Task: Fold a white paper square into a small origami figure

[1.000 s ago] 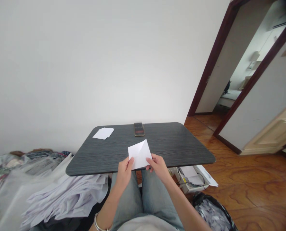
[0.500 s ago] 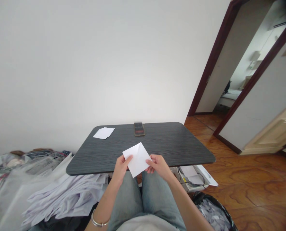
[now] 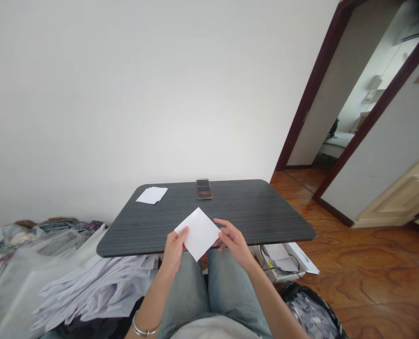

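Note:
A square white sheet of paper (image 3: 198,234) is held corner-up between my hands, over the near edge of the dark table (image 3: 266,212). My left hand (image 3: 174,247) pinches its left corner, thumb on top and fingers behind. At the right corner is my right hand (image 3: 233,242), thumb and fingers closed on the paper's edge, index finger stretched out above it. Toward the back left of the table lies a small stack of white paper sheets (image 3: 152,195), slightly fanned. A flat dark case with a clear rim (image 3: 204,189) rests at the back middle.
Folded white cloth (image 3: 100,287) and other heaped fabrics (image 3: 54,235) lie left of the table. Under its right side stands a white box (image 3: 283,263) with cables and papers. A black bag of scraps (image 3: 311,310) sits at lower right. A doorway (image 3: 322,94) opens beyond.
The paper has shifted slightly left and turned so that its corners point up and down. My right hand's index finger has lifted and straightened away from the sheet.

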Demonstrator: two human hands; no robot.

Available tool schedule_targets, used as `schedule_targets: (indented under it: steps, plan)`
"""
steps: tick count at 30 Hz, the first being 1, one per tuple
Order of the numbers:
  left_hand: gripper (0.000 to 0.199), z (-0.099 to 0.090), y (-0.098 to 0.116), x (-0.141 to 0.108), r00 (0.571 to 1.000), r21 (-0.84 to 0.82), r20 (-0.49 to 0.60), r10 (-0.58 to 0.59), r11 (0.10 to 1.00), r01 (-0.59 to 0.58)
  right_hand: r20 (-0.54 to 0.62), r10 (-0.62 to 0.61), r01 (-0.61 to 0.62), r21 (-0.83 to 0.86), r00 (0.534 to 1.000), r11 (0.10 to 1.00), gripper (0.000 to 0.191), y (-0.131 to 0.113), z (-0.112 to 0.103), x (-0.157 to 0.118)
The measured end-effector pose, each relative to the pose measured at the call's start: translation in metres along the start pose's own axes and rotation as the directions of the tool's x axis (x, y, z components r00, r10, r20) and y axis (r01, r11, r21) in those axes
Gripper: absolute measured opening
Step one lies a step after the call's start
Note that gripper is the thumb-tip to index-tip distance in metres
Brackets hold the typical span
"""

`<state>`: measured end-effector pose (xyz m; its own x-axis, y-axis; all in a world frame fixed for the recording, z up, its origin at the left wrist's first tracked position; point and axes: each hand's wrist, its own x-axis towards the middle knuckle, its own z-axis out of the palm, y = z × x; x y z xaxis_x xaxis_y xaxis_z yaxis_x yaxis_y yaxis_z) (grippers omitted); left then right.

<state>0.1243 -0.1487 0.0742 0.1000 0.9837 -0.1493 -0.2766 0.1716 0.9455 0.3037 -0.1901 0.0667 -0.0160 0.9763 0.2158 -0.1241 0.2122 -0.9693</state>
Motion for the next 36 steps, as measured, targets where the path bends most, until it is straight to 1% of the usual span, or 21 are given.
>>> schedule_targets:
  steps: [2,4,7,10,12,13,15,16,17,19,20,22,24,28,32,35,36]
  plan:
    - [0.036,0.0,-0.002,0.0,1.0,0.004,-0.021,0.004,1.0,-0.004,0.018,-0.054,0.054,-0.027,0.998,0.998,0.031,-0.001,-0.001,-0.002]
    - [0.035,0.001,-0.005,0.0,1.0,0.012,-0.016,0.007,1.0,-0.007,0.05,-0.081,0.085,-0.078,0.995,0.993,0.026,-0.001,-0.002,-0.003]
    - [0.036,0.004,-0.007,-0.003,1.0,0.039,0.012,0.003,0.999,-0.004,0.084,-0.111,0.126,-0.2,0.99,0.972,0.026,0.0,-0.004,-0.003]
    - [0.041,0.01,-0.003,-0.009,0.999,0.068,0.048,-0.003,0.998,0.0,0.089,-0.148,0.167,-0.279,0.985,0.946,0.021,0.001,-0.005,-0.002]
    - [0.051,0.012,0.004,-0.013,0.997,0.051,0.067,0.048,0.997,-0.051,0.072,-0.162,0.176,-0.291,0.984,0.94,0.016,0.002,-0.005,-0.001]
    - [0.059,0.011,0.007,-0.015,0.994,0.045,0.089,0.067,0.996,-0.071,0.064,-0.161,0.172,-0.29,0.985,0.941,0.014,0.003,-0.005,-0.001]
    - [0.07,0.005,0.013,-0.015,0.983,0.084,0.16,0.089,0.991,-0.103,0.042,-0.155,0.16,-0.268,0.987,0.95,0.011,0.004,-0.006,0.0]
    - [0.068,0.0,0.016,-0.014,0.975,0.112,0.193,0.107,0.985,-0.13,0.034,-0.15,0.154,-0.247,0.988,0.957,0.01,0.005,-0.007,0.0]
    - [0.059,-0.006,0.017,-0.013,0.967,0.142,0.225,0.124,0.977,-0.158,0.03,-0.145,0.148,-0.223,0.989,0.963,0.009,0.005,-0.008,0.0]
    - [0.037,-0.018,0.018,-0.008,0.945,0.209,0.308,0.11,0.961,-0.18,0.024,-0.141,0.143,-0.175,0.99,0.974,0.009,0.006,-0.009,0.0]
    - [0.034,-0.024,0.017,-0.005,0.93,0.22,0.353,0.107,0.956,-0.194,0.022,-0.14,0.142,-0.153,0.99,0.978,0.008,0.007,-0.01,0.0]
    - [0.036,-0.033,0.014,0.0,0.893,0.202,0.433,0.123,0.952,-0.229,0.017,-0.144,0.145,-0.125,0.99,0.982,0.008,0.007,-0.011,0.0]
    - [0.033,-0.036,0.011,0.003,0.882,0.192,0.437,0.175,0.94,-0.281,0.013,-0.15,0.15,-0.108,0.989,0.983,0.009,0.007,-0.01,0.0]
    - [0.022,-0.032,0.009,0.006,0.872,0.216,0.421,0.25,0.906,-0.364,0.016,-0.195,0.196,-0.094,0.981,0.976,0.007,0.004,-0.009,-0.001]
    - [0.007,-0.031,0.008,0.005,0.837,0.248,0.443,0.321,0.853,-0.459,0.045,-0.22,0.224,-0.088,0.974,0.971,0.007,0.001,-0.009,-0.002]
    - [0.006,-0.032,0.007,0.004,0.825,0.236,0.441,0.353,0.841,-0.486,0.044,-0.233,0.236,-0.073,0.971,0.969,0.007,0.002,-0.009,-0.002]
    - [0.008,-0.032,0.007,0.003,0.82,0.229,0.444,0.361,0.839,-0.493,0.037,-0.237,0.239,-0.068,0.971,0.969,0.006,0.003,-0.009,-0.002]
